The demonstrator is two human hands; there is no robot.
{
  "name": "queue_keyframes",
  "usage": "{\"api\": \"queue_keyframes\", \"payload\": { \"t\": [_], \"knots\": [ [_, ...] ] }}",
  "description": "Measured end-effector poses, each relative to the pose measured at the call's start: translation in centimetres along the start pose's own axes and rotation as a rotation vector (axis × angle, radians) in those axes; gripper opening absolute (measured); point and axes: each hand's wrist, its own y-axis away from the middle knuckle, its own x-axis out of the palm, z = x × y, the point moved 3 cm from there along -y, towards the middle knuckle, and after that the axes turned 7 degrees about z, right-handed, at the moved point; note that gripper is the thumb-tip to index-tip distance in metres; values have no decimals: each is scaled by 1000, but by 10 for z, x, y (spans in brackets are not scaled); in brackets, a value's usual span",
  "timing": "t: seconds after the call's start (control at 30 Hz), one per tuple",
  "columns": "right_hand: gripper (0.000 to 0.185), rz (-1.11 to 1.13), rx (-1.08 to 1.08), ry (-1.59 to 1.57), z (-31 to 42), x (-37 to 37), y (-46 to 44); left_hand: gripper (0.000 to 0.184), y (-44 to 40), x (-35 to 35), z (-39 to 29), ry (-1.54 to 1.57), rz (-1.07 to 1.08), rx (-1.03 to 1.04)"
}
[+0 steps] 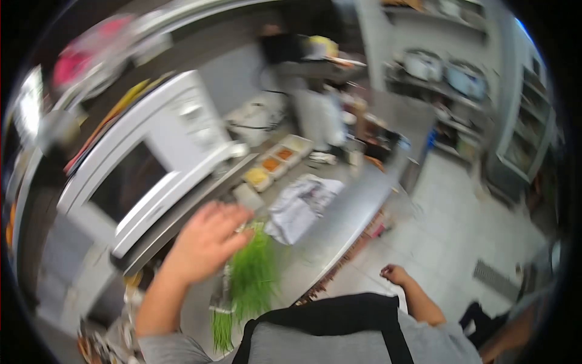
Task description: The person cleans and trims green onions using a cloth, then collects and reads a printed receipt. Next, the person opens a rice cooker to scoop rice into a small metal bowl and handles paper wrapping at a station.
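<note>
A bundle of long, thin green stalks (251, 273), like chives or spring onions, lies on the steel counter (291, 267). My left hand (215, 239) is over the upper end of the bundle, its fingers stretched out and the thumb apart; it looks empty. Whether it touches the stalks I cannot tell. Beside the stalks is a dark, shiny flat strip (221, 291), blurred. A crumpled white cloth (303, 206) rests just beyond the greens. Off the counter's edge, above the floor, my right hand (395, 275) hangs at my side with fingers curled in, holding nothing visible.
A white microwave (188, 142) stands at the left on a raised shelf. Small containers of yellow and orange food (270, 164) sit behind the cloth. Large pots (424, 65) fill a rack at the back. Part of another person (512, 340) shows at lower right, near the tiled floor (448, 224).
</note>
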Motion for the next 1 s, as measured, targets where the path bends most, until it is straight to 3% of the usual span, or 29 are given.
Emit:
{"api": "queue_keyframes", "payload": {
  "t": [0.1, 0.17, 0.2, 0.27, 0.33, 0.4, 0.43, 0.47, 0.57, 0.67, 0.7, 0.73, 0.77, 0.8, 0.83, 0.87, 0.97, 1.0],
  "knots": [
    [28, -155, 363, -138, -97, -10, 86, 61, -17, 73, -24, 432, 383, -144],
    [24, -311, 705, -309, -172, 2, 169, 70, -11, 116, -32, 645, 467, -268],
    [25, -492, 829, -416, -211, 19, 218, 71, -9, 137, -38, 689, 446, -312],
    [25, -573, 1118, -596, -234, 51, 318, 67, -19, 185, -53, 875, 319, -296],
    [25, -606, 1383, -703, -228, 101, 404, 65, -61, 212, -76, 910, 357, -133],
    [22, -489, 1414, -867, -198, 145, 448, 63, -109, 212, -103, 978, 386, 66],
    [17, -239, 1169, -718, -196, 162, 455, 63, -132, 210, -110, 1007, 366, 178],
    [18, -212, 1076, -685, -194, 176, 458, 63, -155, 207, -118, 1033, 338, 294],
    [24, -224, 888, -499, -196, 212, 427, 65, -215, 185, -142, 965, 244, 362],
    [33, -367, 714, -279, -271, 249, 399, 65, -266, 168, -193, 918, 214, 424],
    [31, -320, 780, -357, -232, 200, 411, 68, -282, 165, -217, 909, 241, 452],
    [30, -325, 805, -225, -247, 183, 416, 57, -295, 153, -244, 967, 242, 475],
    [31, -317, 929, -370, -214, 137, 435, 46, -310, 149, -273, 1008, 260, 538],
    [33, -364, 882, -124, -222, 117, 453, 35, -326, 148, -300, 1052, 277, 597],
    [34, -399, 976, -253, -231, 95, 469, 18, -344, 148, -331, 1138, 225, 622],
    [35, -450, 1034, -265, -252, 77, 482, 12, -363, 157, -362, 1247, 198, 643],
    [42, -720, 944, -410, -264, -16, 542, 17, -415, 220, -463, 1565, 332, 529],
    [33, -848, 956, -365, -271, -50, 563, 21, -424, 255, -495, 1650, 427, 458]
  ]
}}
